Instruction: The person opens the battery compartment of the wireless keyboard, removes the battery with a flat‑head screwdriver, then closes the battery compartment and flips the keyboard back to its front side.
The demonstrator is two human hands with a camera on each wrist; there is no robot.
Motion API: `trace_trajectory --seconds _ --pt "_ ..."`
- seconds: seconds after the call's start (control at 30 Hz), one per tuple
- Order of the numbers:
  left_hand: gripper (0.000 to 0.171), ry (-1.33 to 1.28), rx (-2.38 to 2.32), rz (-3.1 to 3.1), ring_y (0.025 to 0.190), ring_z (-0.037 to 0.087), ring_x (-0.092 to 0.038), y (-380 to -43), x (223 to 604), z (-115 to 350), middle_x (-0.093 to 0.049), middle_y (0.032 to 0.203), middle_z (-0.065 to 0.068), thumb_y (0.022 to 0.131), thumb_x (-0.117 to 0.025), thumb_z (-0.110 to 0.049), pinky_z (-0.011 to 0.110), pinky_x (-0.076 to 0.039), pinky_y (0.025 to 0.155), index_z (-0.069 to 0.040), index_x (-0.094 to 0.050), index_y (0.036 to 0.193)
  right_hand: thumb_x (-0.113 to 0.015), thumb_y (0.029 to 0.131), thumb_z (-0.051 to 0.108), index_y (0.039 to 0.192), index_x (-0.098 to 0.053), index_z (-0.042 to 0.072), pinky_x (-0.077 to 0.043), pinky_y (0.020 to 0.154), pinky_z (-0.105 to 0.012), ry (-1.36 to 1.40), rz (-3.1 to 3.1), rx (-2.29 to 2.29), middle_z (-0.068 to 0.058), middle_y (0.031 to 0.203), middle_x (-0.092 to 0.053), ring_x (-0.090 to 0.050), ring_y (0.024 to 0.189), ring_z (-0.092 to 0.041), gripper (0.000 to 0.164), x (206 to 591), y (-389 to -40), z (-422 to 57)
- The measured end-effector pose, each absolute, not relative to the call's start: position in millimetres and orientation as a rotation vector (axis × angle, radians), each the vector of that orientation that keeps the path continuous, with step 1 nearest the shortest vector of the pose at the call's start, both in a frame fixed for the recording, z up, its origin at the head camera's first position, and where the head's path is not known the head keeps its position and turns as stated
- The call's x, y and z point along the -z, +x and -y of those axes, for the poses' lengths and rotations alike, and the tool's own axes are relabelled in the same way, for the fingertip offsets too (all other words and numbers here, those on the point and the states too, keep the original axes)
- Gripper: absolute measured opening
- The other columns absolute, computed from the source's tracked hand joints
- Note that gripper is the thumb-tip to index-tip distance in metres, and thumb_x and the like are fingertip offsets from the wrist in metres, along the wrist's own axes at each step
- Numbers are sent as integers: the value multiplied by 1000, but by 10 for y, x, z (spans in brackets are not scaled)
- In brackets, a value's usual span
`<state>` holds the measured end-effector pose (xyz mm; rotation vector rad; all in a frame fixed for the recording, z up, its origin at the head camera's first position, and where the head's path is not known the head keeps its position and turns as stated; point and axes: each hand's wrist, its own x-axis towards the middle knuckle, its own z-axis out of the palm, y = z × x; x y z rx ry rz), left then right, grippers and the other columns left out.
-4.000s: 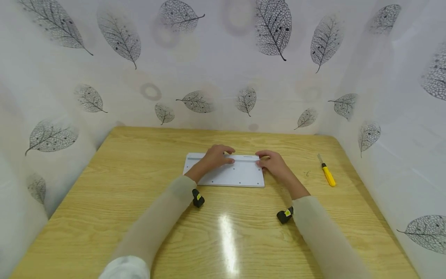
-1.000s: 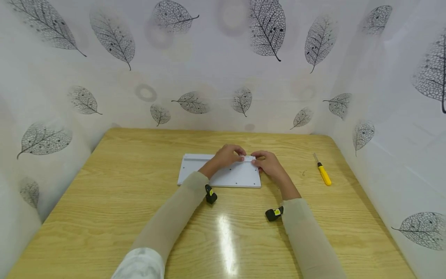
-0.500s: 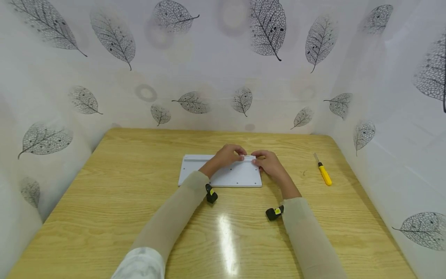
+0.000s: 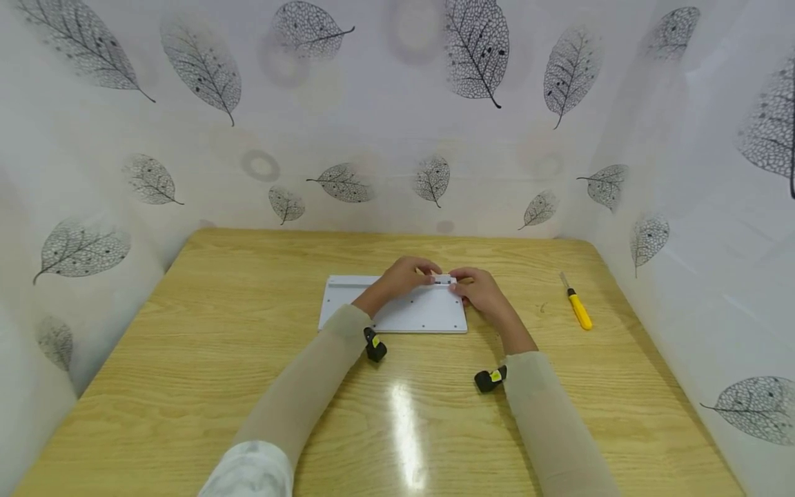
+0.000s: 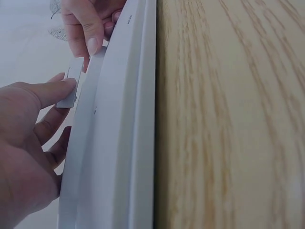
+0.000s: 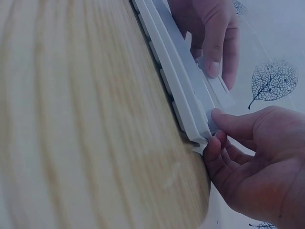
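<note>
A white keyboard point(image 4: 404, 316) lies face down on the wooden table, its screw-dotted back upward; keys point(image 6: 164, 81) show along its underside in the right wrist view. My left hand point(image 4: 404, 276) pinches a small white cover point(image 5: 75, 71) between thumb and fingers, lifted off the raised bar along the keyboard's far edge. Near that bar's right end, a battery compartment point(image 4: 442, 280) shows small dark parts. With thumb and curled fingers, my right hand point(image 4: 483, 290) grips the keyboard's far right corner. The inside of the compartment is too small to make out.
To the right on the table point(image 4: 248, 386) lies a screwdriver point(image 4: 580, 310) with a yellow handle, its tip pointing away. A white leaf-patterned curtain point(image 4: 385, 124) closes off the back and both sides. Each wrist wears a small black camera point(image 4: 375, 347).
My left hand has slid right along the bar toward the right hand. The small cover has come up, and dark parts now show beneath. My right hand keeps its grip on the corner.
</note>
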<state>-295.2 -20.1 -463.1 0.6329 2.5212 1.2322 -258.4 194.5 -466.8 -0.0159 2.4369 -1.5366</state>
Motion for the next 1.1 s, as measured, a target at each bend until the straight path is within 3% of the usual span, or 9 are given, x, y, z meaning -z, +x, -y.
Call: trace_trajectory --seconds 0.37,0.63,0.9,1.1 --pt "24 614 -1304 -2498 96 18 -60 -2925 4543 368 -68 115 3 100 -65 -22 32 -49 81 -20 -72 123 -62 100 13 134 -61 7 -51 67 -25 -5 -2430 1529 -16 132 -58 -58 85 -20 34 4662 -2589 -1932" --pt "23 618 -1323 -2525 106 18 -60 -2873 4482 537 -68 117 3 101 -63 -20 36 -50 91 -17 -72 121 -62 100 14 135 -62 7 -50 65 -23 9 -2457 1509 -16 130 -58 -57 82 -18 35 4670 -2573 -1939" --pt "23 581 -1369 -2530 103 21 -59 -2832 4425 804 -69 120 6 100 -64 -20 36 -49 85 -16 -73 121 -62 100 13 134 -62 8 -50 65 -23 16 -2463 1510 -15 131 -58 -57 83 -18 34 4687 -2584 -1941" --pt "23 521 -1374 -2563 106 21 -59 -2855 4443 1022 -69 121 7 100 -64 -17 35 -48 88 -15 -73 120 -62 100 13 134 -62 8 -50 65 -23 21 -2458 1510 -15 132 -58 -57 86 -19 35 4667 -2573 -1931"
